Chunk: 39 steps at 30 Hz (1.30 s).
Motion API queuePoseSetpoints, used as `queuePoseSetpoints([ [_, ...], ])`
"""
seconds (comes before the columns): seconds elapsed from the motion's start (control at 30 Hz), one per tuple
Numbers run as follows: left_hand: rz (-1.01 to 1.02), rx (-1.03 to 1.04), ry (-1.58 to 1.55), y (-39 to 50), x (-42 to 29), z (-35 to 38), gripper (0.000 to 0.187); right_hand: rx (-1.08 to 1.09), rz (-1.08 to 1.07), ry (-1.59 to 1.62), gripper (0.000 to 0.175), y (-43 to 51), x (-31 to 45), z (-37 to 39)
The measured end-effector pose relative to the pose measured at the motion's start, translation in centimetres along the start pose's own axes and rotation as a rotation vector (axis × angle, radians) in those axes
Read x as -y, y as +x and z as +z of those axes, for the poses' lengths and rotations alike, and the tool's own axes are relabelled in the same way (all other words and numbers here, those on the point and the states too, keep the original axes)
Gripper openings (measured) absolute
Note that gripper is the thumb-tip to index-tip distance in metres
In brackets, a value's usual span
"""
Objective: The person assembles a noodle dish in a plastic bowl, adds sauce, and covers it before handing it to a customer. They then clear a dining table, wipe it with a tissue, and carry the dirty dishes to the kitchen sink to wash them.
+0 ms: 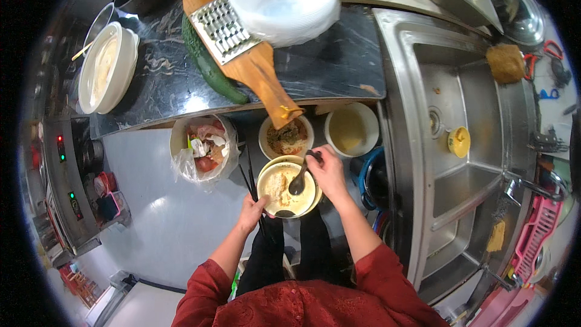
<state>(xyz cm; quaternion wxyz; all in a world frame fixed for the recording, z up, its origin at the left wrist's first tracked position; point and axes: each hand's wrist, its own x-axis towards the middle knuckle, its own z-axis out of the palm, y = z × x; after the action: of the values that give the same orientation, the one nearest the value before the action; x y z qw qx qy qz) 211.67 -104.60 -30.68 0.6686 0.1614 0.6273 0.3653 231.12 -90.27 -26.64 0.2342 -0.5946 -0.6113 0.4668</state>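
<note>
My left hand (252, 211) grips the left rim of a pale bowl (276, 209), along with a pair of black chopsticks (248, 173) that point up and away. A light, crumbly food (278, 181) lies in the bowl. With its fingers around the handle, my right hand (329, 170) holds a dark spoon (297, 185), whose scoop is inside the bowl. Right under this bowl, the yellowish rim of another container (281, 160) shows. Just beyond stands a white tub (262, 138) with a brown, seasoned mixture (286, 138) in it.
A lined waste bucket (174, 138) stands left, a tub of cloudy liquid (347, 129) right. On the dark counter (317, 63) lie a wooden-handled grater (254, 63), overhanging the edge, a green cucumber (209, 70) and stacked clear plastic bowls (283, 0). A steel sink (447, 86) runs along the right.
</note>
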Motion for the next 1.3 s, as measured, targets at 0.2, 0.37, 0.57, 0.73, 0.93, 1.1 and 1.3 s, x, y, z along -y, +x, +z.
queuePoseSetpoints([
  [0.2,0.007,-0.097,-0.063,5.3,4.8,-4.3,0.023,-0.262,0.021,0.629,0.006,-1.4,-3.9,0.9],
  [0.37,-0.075,-0.133,-0.108,8.0,6.3,-5.6,0.029,-0.584,0.188,0.763,0.013,-0.5,-9.8,-1.1],
  [0.57,0.04,-0.182,-0.149,7.5,6.2,-5.2,0.026,-0.8,0.312,0.631,0.025,3.9,-18.9,-3.0],
  [0.73,-0.008,-0.196,-0.161,6.1,5.5,-4.7,0.024,-0.423,0.393,0.372,0.03,3.7,-19.4,-0.8],
  [0.93,-0.031,-0.108,-0.256,4.5,4.8,-4.2,0.025,0.364,0.389,0.512,0.048,-0.4,-11.3,5.2],
  [1.1,-0.056,-0.122,-0.195,3.3,3.7,-3.9,0.027,-0.013,0.082,-0.024,0.035,0.4,-7.2,7.2],
  [1.3,-0.084,-0.136,-0.223,2.5,1.6,-2.6,0.041,0.142,-0.052,-0.579,0.044,-1.7,-4.7,6.8],
])
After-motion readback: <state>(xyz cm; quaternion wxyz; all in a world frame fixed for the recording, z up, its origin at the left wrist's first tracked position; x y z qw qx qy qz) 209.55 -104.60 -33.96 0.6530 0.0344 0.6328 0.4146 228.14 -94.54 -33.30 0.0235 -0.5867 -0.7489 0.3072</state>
